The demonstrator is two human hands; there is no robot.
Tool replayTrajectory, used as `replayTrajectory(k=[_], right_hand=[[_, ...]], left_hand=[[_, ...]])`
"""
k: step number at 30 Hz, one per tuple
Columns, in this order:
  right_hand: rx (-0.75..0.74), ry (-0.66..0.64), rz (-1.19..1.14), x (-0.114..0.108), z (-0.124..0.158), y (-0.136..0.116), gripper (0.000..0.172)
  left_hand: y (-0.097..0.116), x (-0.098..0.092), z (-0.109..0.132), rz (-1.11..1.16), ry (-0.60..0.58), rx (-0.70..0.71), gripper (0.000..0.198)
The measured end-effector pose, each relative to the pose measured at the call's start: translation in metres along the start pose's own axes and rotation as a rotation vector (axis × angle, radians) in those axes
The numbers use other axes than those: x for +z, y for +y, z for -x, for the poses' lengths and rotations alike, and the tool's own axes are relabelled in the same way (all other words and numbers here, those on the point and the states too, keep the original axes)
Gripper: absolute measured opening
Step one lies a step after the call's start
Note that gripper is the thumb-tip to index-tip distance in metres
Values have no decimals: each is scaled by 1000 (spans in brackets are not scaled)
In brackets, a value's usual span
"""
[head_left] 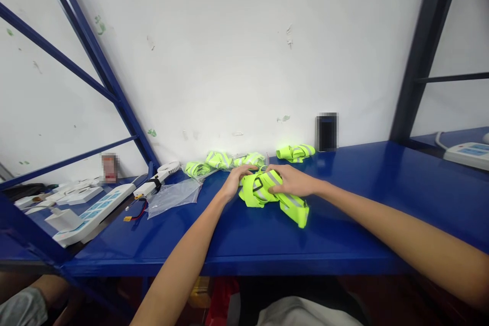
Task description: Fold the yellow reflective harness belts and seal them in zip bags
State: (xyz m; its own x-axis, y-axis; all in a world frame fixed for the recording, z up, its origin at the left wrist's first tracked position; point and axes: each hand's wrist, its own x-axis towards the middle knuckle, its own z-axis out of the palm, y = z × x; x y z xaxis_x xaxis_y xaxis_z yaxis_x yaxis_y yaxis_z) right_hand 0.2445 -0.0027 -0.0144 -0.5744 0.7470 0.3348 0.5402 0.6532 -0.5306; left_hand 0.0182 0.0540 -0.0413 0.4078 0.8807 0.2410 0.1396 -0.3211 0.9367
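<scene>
On the blue table in front of me lies a neon-yellow reflective strap (254,193), loosely bundled, with grey stripes and a dark buckle facing up. My right hand (292,179) grips its right side, thumb on top; one flat end of the strap hangs out below it toward me. At the bundle's upper left, my left hand (235,182) curls its fingers over the edge. Some of its fingertips are hidden by the strap. Just behind, several rolled reflective straps (218,160) lie along the wall, and another folded strap (296,153) sits farther right.
A clear plastic bag (175,197) lies left of my arm, beside a white handheld fan (162,178) and a red-black cable (139,213). Further left is a white power strip (97,214). A dark box (327,133) stands against the wall. Blue frame posts (114,91) rise at the left.
</scene>
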Motion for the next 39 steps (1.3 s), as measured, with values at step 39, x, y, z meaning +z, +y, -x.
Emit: replayTrajectory(k=[39], right_hand=[[-215, 1066, -302, -91, 20, -41, 26]], left_hand=[[58, -18, 25, 568, 32, 227, 82]])
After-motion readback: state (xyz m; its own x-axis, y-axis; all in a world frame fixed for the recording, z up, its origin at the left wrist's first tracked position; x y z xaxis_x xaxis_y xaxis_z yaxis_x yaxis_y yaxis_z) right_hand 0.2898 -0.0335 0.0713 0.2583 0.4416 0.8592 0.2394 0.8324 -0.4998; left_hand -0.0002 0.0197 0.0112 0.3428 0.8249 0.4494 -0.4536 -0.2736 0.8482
